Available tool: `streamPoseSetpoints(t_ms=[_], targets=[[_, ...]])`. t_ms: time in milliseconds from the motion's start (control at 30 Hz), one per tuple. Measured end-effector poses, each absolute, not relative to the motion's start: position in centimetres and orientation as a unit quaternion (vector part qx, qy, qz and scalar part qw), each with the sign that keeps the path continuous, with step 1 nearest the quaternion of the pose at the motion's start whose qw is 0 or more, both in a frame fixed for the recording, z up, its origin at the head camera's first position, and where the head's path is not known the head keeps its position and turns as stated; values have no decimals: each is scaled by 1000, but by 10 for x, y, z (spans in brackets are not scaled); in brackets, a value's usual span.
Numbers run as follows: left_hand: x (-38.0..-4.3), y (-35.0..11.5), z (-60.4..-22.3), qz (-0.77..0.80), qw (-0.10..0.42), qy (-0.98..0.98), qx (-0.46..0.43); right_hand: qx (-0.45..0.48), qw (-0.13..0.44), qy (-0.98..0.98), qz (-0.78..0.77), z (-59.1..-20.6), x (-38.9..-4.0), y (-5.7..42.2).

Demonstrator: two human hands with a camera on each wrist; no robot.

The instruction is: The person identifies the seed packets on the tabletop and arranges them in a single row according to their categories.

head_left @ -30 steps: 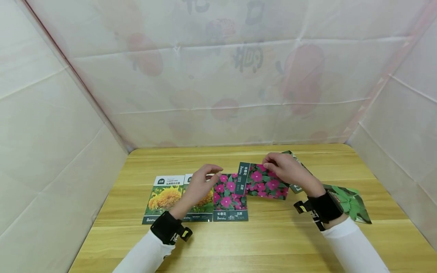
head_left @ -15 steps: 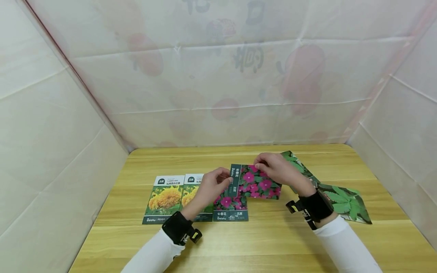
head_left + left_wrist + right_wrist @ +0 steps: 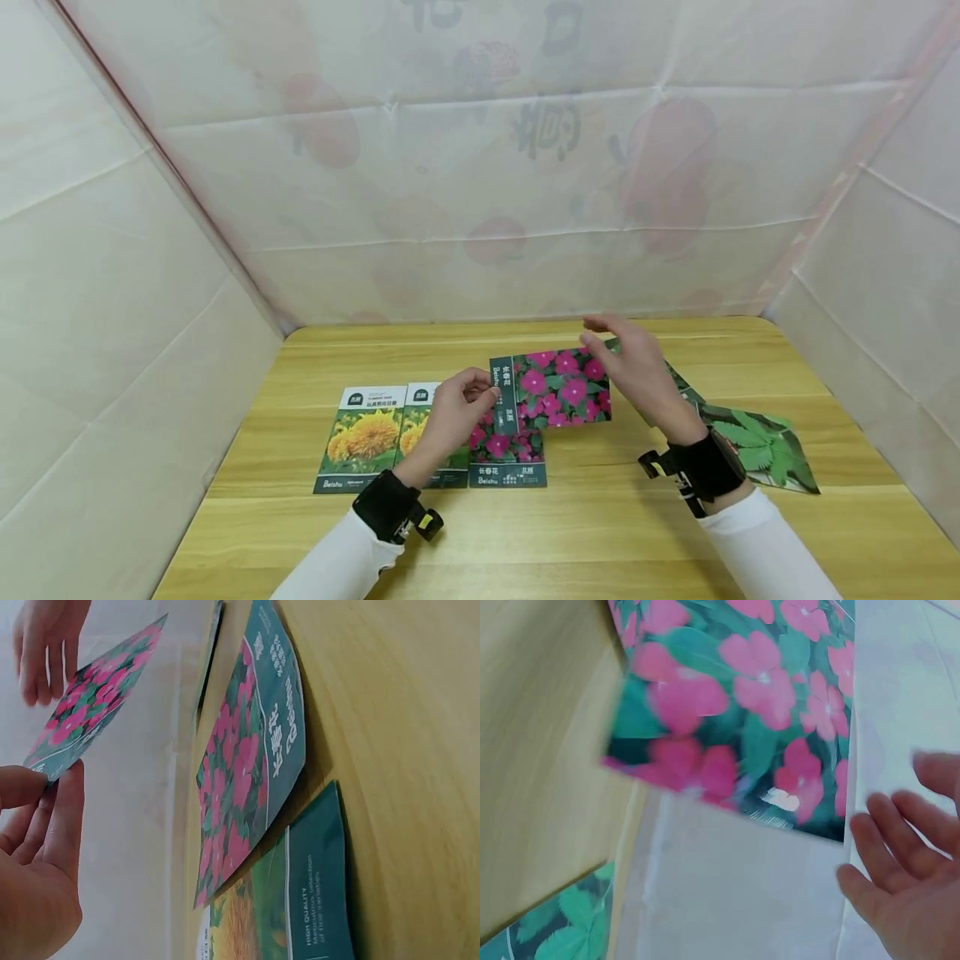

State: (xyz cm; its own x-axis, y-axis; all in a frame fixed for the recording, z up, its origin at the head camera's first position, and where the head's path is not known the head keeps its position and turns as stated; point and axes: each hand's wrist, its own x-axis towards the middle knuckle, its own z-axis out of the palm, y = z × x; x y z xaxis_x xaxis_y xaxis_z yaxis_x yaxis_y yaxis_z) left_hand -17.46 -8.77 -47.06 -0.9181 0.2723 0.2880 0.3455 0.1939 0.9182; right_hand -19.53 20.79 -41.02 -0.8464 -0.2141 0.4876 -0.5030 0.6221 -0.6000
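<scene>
A seed packet with pink flowers (image 3: 564,385) is held sideways above the table. My left hand (image 3: 452,417) pinches it by the dark green label end, thumb against fingers, as the left wrist view shows. Beyond its far end my right hand (image 3: 637,367) is apart from the packet, fingers loosely spread and holding nothing; the right wrist view shows a gap between the fingers (image 3: 900,832) and the packet's edge. Below the held packet lies a second pink-flower packet (image 3: 507,475), partly covered by it in the head view.
Two yellow sunflower packets (image 3: 365,437) lie side by side at the left, one partly behind my left hand. Green-leaf packets (image 3: 765,450) lie at the right, one partly hidden by my right hand. Pale cloth walls (image 3: 480,275) enclose the wooden table (image 3: 585,533).
The pink-flower packet has shifted left, over the lower one. My left hand has moved right and taken its label end; my right hand has let go of it and lifted away.
</scene>
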Motion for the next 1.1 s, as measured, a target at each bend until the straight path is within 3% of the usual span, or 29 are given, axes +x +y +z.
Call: streamPoseSetpoints(t_ms=[133,300,467,900,1100], targets=[[-173,-90,-459,-662,-9,-738,-130,180,242,-872,385,-428,-204,223],[-177,-87,-452,-707,-17,-704,-68,156,290,-861,388,-443,-213,233],[-179,-85,-452,-738,-19,-673,-39,129,259,-855,431,-420,-189,215],[-175,-72,-458,-787,-18,-617,-17,92,189,-840,500,-449,-184,195],[-173,-65,-461,-794,-23,-607,-26,111,244,-822,502,-525,-224,213]])
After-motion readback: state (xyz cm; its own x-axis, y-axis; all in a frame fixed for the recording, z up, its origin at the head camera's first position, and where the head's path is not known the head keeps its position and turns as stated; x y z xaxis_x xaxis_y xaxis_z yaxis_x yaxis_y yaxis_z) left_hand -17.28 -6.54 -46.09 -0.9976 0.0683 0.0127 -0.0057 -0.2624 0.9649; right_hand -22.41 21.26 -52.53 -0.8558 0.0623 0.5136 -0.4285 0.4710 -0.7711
